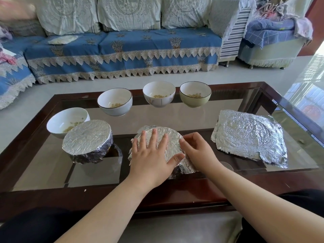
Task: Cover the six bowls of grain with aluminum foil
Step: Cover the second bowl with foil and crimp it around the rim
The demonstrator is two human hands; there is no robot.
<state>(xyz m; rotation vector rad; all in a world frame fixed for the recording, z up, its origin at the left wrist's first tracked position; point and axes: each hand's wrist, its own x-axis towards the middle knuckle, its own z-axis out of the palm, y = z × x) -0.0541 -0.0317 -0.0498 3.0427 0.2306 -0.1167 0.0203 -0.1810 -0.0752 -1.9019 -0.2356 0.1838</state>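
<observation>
A foil-covered bowl (172, 137) stands at the front middle of the glass table (43, 172). My left hand (152, 158) lies flat on its foil top with fingers spread. My right hand (198, 151) curls its fingers round the foil at the bowl's right rim. To the left stands a bowl wrapped in foil (87, 141). Uncovered bowls with grain sit behind: a white bowl (67, 120) at the left, another white bowl (114, 101), a third white bowl (159, 93) and a green bowl (195, 93). A stack of crumpled foil sheets (250, 137) lies at the right.
The table has a dark wooden frame (289, 106) and stands before a blue-covered sofa (122, 50). An armchair (273, 41) with cloths sits at the back right. My dark-clad knees show at the bottom corners.
</observation>
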